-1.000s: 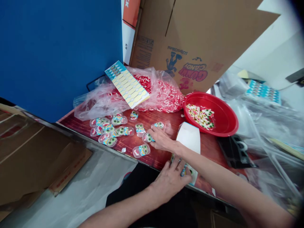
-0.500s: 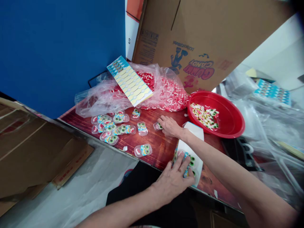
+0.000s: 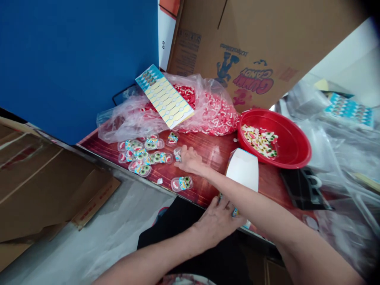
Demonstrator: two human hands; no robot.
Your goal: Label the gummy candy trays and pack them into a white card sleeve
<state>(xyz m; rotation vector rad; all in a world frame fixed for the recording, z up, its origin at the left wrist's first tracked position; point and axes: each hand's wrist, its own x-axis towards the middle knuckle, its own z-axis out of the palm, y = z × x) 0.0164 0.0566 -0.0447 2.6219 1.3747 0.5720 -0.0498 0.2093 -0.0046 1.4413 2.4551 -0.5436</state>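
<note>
My right hand (image 3: 191, 160) reaches across the tabletop, fingers curled over a small clear candy pack (image 3: 177, 153) that is partly hidden under the fingertips. My left hand (image 3: 218, 221) rests near the table's front edge with its fingers spread over candy packs (image 3: 235, 212) at the near end of a white box (image 3: 242, 168). The right forearm covers part of those packs and the left fingertips. To the left lies a cluster of candy packs (image 3: 139, 154) with green eyeballs and red-and-white teeth. A single pack (image 3: 182, 183) lies nearer the edge.
A red basin (image 3: 299, 152) holds loose eyeball and white gummies. Behind lies a clear bag of red-and-white gummies (image 3: 216, 116) with a printed label sheet (image 3: 168, 99) on it. A large carton (image 3: 202, 59) and a blue panel (image 3: 77, 67) stand behind. Plastic wrapping (image 3: 332, 158) is heaped right.
My right hand has moved left across the table to another candy pack. Its forearm now crosses over the box's packs. My left hand stays at the box. The view has shifted slightly.
</note>
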